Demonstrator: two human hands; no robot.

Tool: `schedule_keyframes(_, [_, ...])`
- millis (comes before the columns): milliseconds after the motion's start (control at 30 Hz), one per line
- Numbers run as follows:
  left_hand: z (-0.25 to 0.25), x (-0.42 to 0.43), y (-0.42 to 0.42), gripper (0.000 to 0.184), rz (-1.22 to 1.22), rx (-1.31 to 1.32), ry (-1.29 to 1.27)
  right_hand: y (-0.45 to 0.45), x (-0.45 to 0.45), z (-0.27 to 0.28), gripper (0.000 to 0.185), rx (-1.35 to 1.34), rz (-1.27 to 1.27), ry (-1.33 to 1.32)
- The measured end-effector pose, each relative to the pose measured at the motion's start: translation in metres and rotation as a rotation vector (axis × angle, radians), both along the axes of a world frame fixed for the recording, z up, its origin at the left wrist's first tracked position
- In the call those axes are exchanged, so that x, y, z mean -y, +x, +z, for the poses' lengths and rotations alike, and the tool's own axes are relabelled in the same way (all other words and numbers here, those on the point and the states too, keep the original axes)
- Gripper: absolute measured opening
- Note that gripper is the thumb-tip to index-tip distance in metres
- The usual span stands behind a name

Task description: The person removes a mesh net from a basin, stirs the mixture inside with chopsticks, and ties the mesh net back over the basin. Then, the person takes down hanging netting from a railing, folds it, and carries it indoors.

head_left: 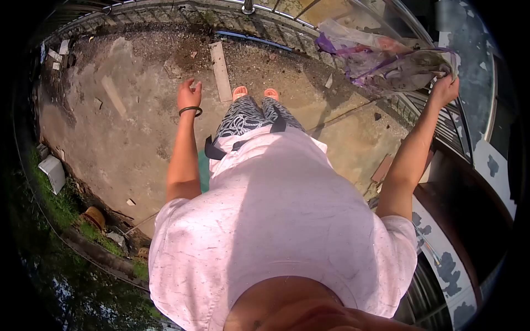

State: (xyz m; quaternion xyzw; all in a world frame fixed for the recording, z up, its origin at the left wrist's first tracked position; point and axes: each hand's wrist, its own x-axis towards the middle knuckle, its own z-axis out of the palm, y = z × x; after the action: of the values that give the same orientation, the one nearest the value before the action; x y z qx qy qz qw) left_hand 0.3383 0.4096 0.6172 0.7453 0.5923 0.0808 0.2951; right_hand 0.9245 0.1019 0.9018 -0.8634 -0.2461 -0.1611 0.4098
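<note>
At the upper right my right hand [445, 88] grips the edge of a large translucent plastic bag [386, 63] with purple parts. The bag hangs out to the left of the hand, beside the metal railing, and looks dirty inside. My left hand [189, 95] is in the air at the left of my body, fingers apart and slightly curled, holding nothing. A dark band [190, 111] circles the left wrist.
A long flat board [221, 71] lies on the concrete ground [138, 138] by my feet. Metal railing [248, 7] runs along the top and right. A white box [53, 174] and an orange-brown pot [94, 217] sit at the left edge. A reddish brick [381, 168] lies at right.
</note>
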Motion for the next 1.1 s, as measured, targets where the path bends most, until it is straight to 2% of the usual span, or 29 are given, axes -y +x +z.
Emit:
schedule_keyframes(33, [0.005,0.000,0.010,0.038,0.011,0.047,0.012,-0.004,0.006,-0.003,0.031,0.098,-0.005,0.001])
schedule_keyframes(67, [0.009,-0.001,0.022,0.038,0.014,0.097,0.022,-0.003,0.023,-0.044,0.031,0.278,-0.019,-0.278])
schedule_keyframes(100, [0.010,0.001,0.029,0.038,0.001,0.146,0.021,-0.005,0.048,-0.095,0.030,0.458,0.014,-0.770])
schedule_keyframes(133, [0.008,0.002,0.038,0.037,-0.026,0.209,0.034,0.003,0.082,-0.134,0.031,0.223,0.056,-0.929])
schedule_keyframes(167, [0.007,0.003,0.046,0.036,-0.077,0.236,0.034,0.019,0.120,-0.154,0.032,-0.118,0.067,-0.936])
schedule_keyframes(200, [0.013,-0.005,0.052,0.036,-0.126,0.256,0.046,0.040,0.134,-0.162,0.033,-0.261,0.097,-0.880])
schedule_keyframes(233, [0.018,-0.001,0.056,0.035,-0.168,0.264,0.041,0.079,0.151,-0.168,0.035,-0.249,0.224,-0.852])
schedule_keyframes(267, [0.029,0.001,0.060,0.034,-0.156,0.281,0.005,0.026,0.094,-0.082,0.033,-0.107,-0.162,-0.847])
schedule_keyframes(300, [0.025,0.002,0.059,0.033,-0.167,0.272,0.007,0.041,0.093,-0.055,0.034,0.031,-0.219,-0.631])
schedule_keyframes(333, [0.019,-0.003,0.057,0.033,-0.172,0.270,0.015,0.035,0.080,-0.027,0.032,0.109,-0.160,-0.345])
schedule_keyframes(367, [0.016,-0.005,0.057,0.033,-0.170,0.271,0.027,0.034,0.072,-0.015,0.031,0.245,-0.197,-0.189])
schedule_keyframes(400, [0.020,-0.004,0.059,0.033,-0.167,0.248,0.043,0.001,0.052,0.007,0.030,0.106,-0.153,0.023])
schedule_keyframes(467, [0.026,0.001,0.066,0.034,-0.142,0.236,0.040,-0.017,0.049,-0.050,0.030,0.196,-0.139,-0.092])
schedule_keyframes(500, [0.027,0.003,0.067,0.034,-0.145,0.227,0.040,-0.011,0.065,-0.128,0.030,0.418,-0.183,-0.417])
schedule_keyframes(567, [0.028,0.018,0.065,0.034,-0.192,0.231,-0.017,-0.016,0.083,-0.144,0.028,0.148,-0.042,-0.464])
schedule_keyframes(633, [0.027,0.009,0.072,0.034,-0.181,0.272,-0.014,0.002,0.056,-0.148,0.027,-0.096,0.151,-0.481])
schedule_keyframes(667, [0.026,0.009,0.067,0.034,-0.187,0.282,-0.023,-0.020,0.024,-0.094,0.027,-0.224,0.057,-0.227])
schedule_keyframes(700, [0.024,0.011,0.062,0.034,-0.205,0.293,-0.033,-0.034,0.004,-0.051,0.026,-0.152,0.033,-0.201])
schedule_keyframes(767, [0.017,0.009,0.061,0.035,-0.188,0.279,-0.021,-0.046,-0.016,-0.022,0.025,-0.086,0.046,0.024])
schedule_keyframes(833, [0.017,0.011,0.061,0.036,-0.186,0.232,0.005,-0.067,-0.037,-0.034,0.028,0.118,0.114,0.227])
schedule_keyframes(867, [0.016,0.012,0.062,0.037,-0.162,0.272,-0.034,-0.075,-0.045,-0.064,0.030,-0.002,0.206,-0.026])
schedule_keyframes(933, [0.018,0.016,0.065,0.039,-0.140,0.341,-0.122,-0.104,-0.056,-0.081,0.032,-0.421,0.250,-0.098])
schedule_keyframes(1000, [0.023,0.005,0.069,0.040,-0.156,0.341,-0.090,-0.104,-0.101,-0.066,0.034,-0.989,0.251,0.284])
schedule_keyframes(1033, [0.025,0.013,0.061,0.041,-0.167,0.321,-0.101,-0.103,-0.107,-0.064,0.034,-0.804,0.497,0.198])
schedule_keyframes(1067, [0.028,0.014,0.060,0.040,-0.103,0.338,-0.116,-0.095,-0.105,-0.069,0.035,-0.539,0.561,-0.043])
schedule_keyframes(1100, [0.023,0.009,0.059,0.040,-0.062,0.339,-0.115,-0.117,-0.131,-0.046,0.037,-0.845,0.519,0.239])
